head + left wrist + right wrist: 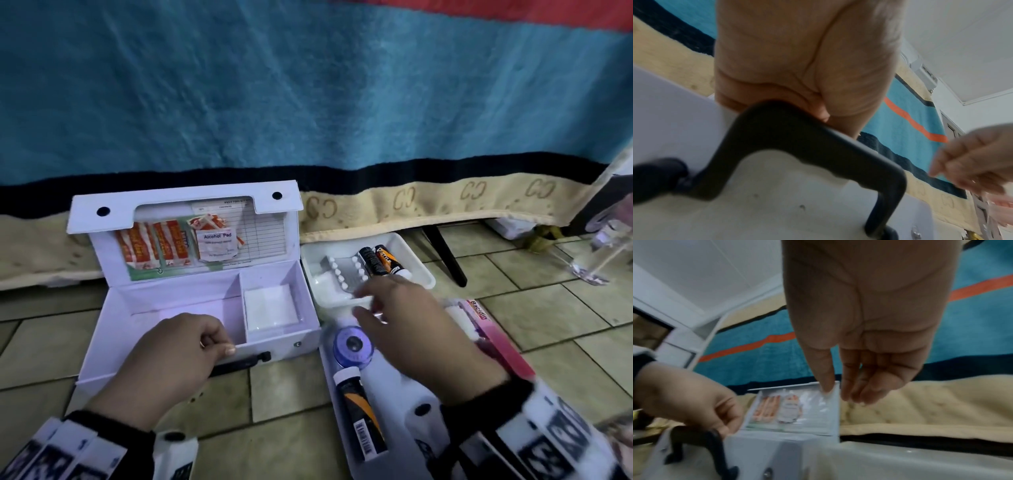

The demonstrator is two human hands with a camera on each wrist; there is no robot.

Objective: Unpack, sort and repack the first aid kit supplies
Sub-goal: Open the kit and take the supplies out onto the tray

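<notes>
I am sitting on a tiled floor [565, 308], looking down at a white first aid box [191, 308] that stands open at the centre left of the frame. Its lid leans back against a blue blanket [308, 85], and orange plaster packets [154, 248] and an alcohol pad [217, 245] sit behind a clear pocket inside it. The box's large left compartment looks empty; the smaller right one holds a flat white packet [270, 306].

My left hand [178, 359] is at lower left, fingers curled over the box's front wall above the black carry handle [797, 146], steadying it. My right hand [418, 329], right of centre, is blurred, with fingers relaxed and loosely spread, holding nothing, between two white trays.

The far tray [421, 270], just right of the box, holds a blister pack of white tablets [346, 270] and two dark tubes [378, 260]. The near tray [394, 394], at lower right, holds a purple round tin [352, 346] and another dark tube [361, 414]. A pink box [493, 332] lies at its right.

I judge unpacking and sorting largely done, and repacking barely begun.
</notes>
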